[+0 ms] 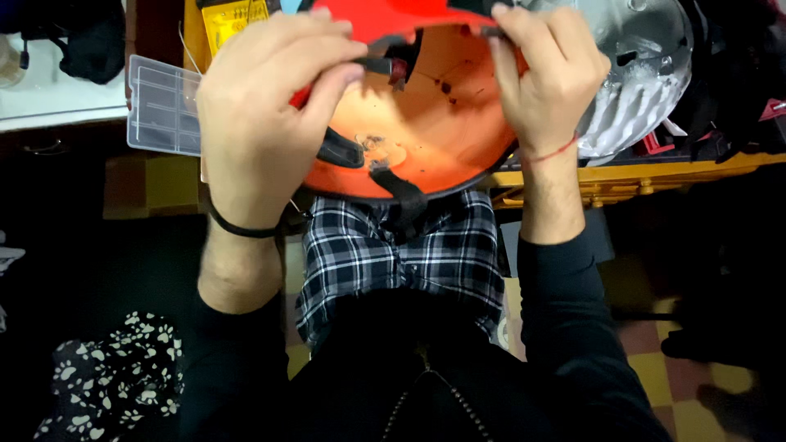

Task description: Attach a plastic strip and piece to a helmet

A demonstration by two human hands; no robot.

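Note:
An orange-red helmet shell (442, 115) is turned hollow side towards me, above my lap. Black straps (401, 192) hang inside it and over its lower rim. My left hand (262, 106) grips the shell's left edge, thumb and fingers pinched on a small dark strap end (385, 65) with a red tip. My right hand (544, 74) holds the upper right rim, its fingertips pressed on a dark clip there. A red thread circles my right wrist and a black band my left.
A clear plastic compartment box (162, 106) lies at the left on a bench. A clear helmet-like shell (647, 74) sits behind the right hand on a yellow bench edge (622, 176). A plaid shirt (401, 254) covers my lap. Paw-print fabric (115, 376) lies lower left.

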